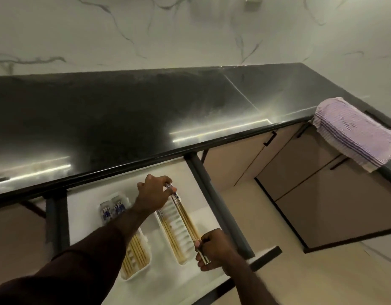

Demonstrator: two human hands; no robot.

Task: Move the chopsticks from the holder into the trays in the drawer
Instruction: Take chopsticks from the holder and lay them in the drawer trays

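Pale wood with blue-and-white patterned heads: that is the pair of chopsticks (184,214) we hold over the right tray (181,259) in the open drawer (191,172). We judge them light, stiff and rather slick, so they should be taken at both ends, as they are now, to keep the two sticks parallel. Our left hand (154,192) is closed in a pinch on the patterned heads at the 12 o'clock end, and our right hand (214,249) is closed round the thin tips at the 5 o'clock end; what else that hand may hold, we cannot tell. The right tray is white with ribbed slots, and a few chopsticks already lie along its 9 o'clock side, the rest of it bare. The left tray (136,272), just beside it at 9 o'clock, holds a fuller row, heads toward 12 o'clock, partly hidden under our left forearm. The holder is not in view. The dark surface (124,111) above the drawer carries only a lilac cloth (353,133) at its 3 o'clock edge.
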